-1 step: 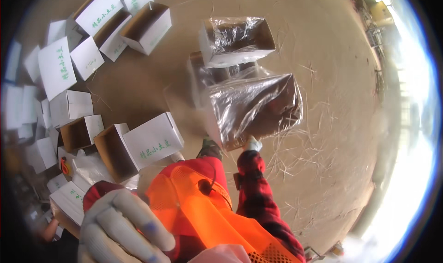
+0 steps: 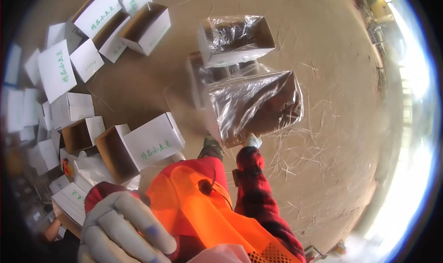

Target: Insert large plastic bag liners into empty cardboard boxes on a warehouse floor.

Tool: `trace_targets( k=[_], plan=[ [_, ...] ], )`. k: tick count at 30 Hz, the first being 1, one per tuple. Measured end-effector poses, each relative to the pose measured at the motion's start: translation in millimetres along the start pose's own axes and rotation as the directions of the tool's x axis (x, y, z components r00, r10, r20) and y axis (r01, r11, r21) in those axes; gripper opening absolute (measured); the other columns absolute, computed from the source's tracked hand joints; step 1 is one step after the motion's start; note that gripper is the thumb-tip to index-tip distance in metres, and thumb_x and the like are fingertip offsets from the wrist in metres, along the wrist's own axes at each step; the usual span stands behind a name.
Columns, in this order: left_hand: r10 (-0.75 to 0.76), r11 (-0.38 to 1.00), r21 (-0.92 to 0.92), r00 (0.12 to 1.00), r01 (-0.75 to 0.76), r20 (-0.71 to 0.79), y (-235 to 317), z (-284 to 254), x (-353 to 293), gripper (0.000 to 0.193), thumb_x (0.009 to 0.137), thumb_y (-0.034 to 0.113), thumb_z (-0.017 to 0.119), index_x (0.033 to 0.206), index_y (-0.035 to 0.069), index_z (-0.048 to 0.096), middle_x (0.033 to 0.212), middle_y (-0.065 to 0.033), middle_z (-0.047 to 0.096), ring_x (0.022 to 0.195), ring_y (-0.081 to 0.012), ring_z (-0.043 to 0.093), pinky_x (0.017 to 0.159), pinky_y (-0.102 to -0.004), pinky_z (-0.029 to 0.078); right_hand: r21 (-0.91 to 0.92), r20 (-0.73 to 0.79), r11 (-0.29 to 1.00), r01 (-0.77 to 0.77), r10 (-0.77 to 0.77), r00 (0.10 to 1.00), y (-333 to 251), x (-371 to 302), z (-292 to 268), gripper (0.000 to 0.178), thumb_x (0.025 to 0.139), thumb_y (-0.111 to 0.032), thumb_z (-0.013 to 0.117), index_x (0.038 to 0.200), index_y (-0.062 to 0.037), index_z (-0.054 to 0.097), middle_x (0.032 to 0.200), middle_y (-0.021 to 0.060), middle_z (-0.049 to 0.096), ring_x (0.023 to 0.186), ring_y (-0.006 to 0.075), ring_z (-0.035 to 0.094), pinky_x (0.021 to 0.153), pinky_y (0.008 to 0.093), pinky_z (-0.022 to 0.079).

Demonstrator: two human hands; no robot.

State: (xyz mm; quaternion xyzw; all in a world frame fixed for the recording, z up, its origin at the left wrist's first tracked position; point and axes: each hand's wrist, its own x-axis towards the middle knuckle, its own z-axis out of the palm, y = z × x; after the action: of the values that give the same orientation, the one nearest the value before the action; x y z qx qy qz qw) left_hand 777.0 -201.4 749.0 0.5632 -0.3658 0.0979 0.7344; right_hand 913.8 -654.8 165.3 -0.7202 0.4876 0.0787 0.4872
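A white cardboard box (image 2: pixel 217 120) lined with clear plastic film (image 2: pixel 240 99) lies open in front of me, the film bunched and shiny over its opening. My right hand (image 2: pixel 252 141), in a white glove, is closed on the box's near edge; its fingertips are partly hidden. Close to the camera at the lower left, my left hand (image 2: pixel 127 230) is raised in a white knitted glove with a blue stain. Its fingers are curled in, and anything inside them is hidden. Just beyond the held box stands another film-lined box (image 2: pixel 237 57).
Part of a further open box (image 2: pixel 196 73) shows between those two. Many white boxes are piled on the left, with an open box (image 2: pixel 154 140) near my legs. Dry straw (image 2: pixel 295 157) litters the floor on the right. Another person's arm (image 2: pixel 51 229) shows at lower left.
The held box and my right hand have shifted very slightly upward in the picture. My left hand stays almost where it was.
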Motion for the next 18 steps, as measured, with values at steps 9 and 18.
trace_targets(
  k=[9, 18],
  plan=[
    [-0.651, 0.623, -0.068, 0.468, 0.779, -0.598, -464, -25, 43, 0.043, 0.108, 0.019, 0.061, 0.144, -0.002, 0.055, 0.134, -0.0123, 0.066, 0.118, -0.0177, 0.064, 0.103, -0.0323, 0.051, 0.185, -0.082, 0.976, 0.114, -0.101, 0.992, -60, 117, 82, 0.037, 0.097, -0.016, 0.059, 0.131, -0.0023, 0.067, 0.111, 0.0146, 0.076, 0.097, 0.0289, 0.072, 0.089, 0.0391, 0.056],
    [-0.753, -0.097, -0.323, -0.281, 0.942, -0.595, -915, -323, -106, 0.059, 0.102, 0.058, 0.065, 0.149, 0.023, 0.054, 0.135, -0.0055, 0.068, 0.122, -0.0239, 0.063, 0.102, -0.0521, 0.049, -0.027, 0.161, 0.996, -0.09, 0.093, 0.983, -142, 203, 109, 0.043, 0.09, -0.018, 0.066, 0.13, -0.0011, 0.062, 0.11, 0.0275, 0.074, 0.104, 0.0434, 0.072, 0.093, 0.0498, 0.056]
  ],
)
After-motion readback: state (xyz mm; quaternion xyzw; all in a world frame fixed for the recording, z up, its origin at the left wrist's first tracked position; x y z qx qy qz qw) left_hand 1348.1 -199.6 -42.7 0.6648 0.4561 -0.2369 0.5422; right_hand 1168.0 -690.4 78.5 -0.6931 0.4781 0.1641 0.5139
